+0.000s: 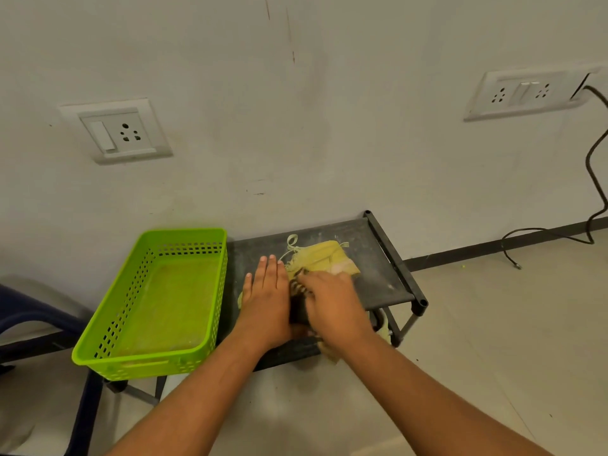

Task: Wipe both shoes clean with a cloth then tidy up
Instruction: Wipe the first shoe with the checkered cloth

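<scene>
A dark shoe point(297, 307) lies on the black rack top point(371, 258), mostly hidden between my hands. My left hand point(266, 297) rests flat against its left side, fingers straight. My right hand point(332, 301) lies over the shoe with its fingers curled, blurred by motion. It holds a yellowish cloth point(330, 355), an end of which sticks out under the wrist. More frayed yellow cloth with a looped string point(324, 258) lies on the rack just beyond my fingers. I see no second shoe clearly.
A lime green perforated basket point(158, 297) stands to the left of the rack, touching it. The white wall with sockets is right behind. A black cable point(592, 192) trails over the floor at the right. A dark chair point(33, 317) is at the far left.
</scene>
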